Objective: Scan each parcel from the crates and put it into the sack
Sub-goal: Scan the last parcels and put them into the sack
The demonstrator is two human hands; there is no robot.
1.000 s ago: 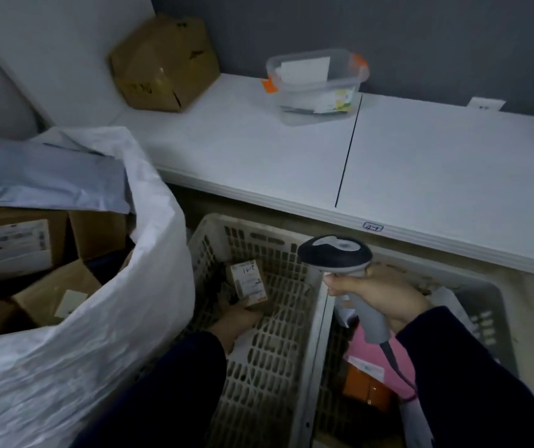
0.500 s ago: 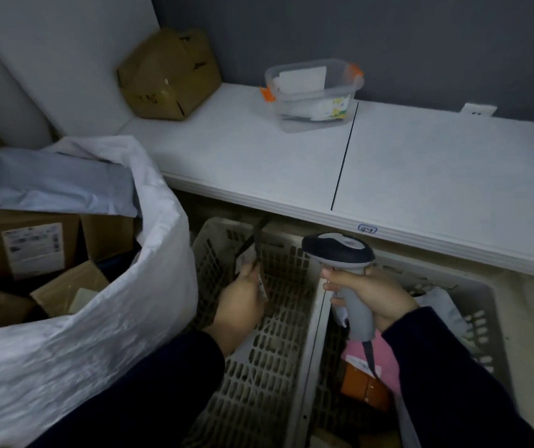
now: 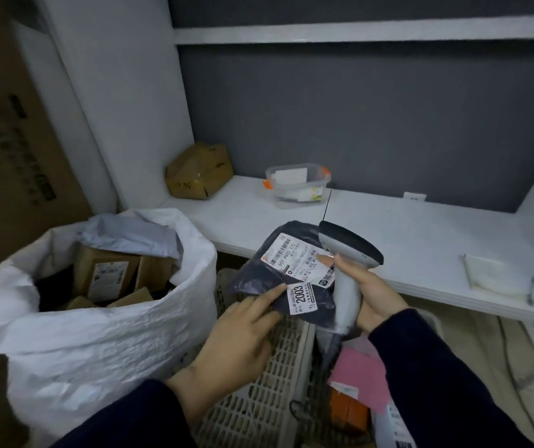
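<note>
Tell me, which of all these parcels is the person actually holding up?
The dark bag parcel with the 2003 sticker, pinched in the left hand beside the scanner. The brown boxes lie in the sack, the pink parcel in the crate.

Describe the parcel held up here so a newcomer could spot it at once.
Start at the white sack on the left. Just right of its rim, above the crates, the left hand holds up a dark parcel beside the scanner. Unlike the brown boxes in the sack, it is a plastic mailer with a white sticker reading 2003.
</note>
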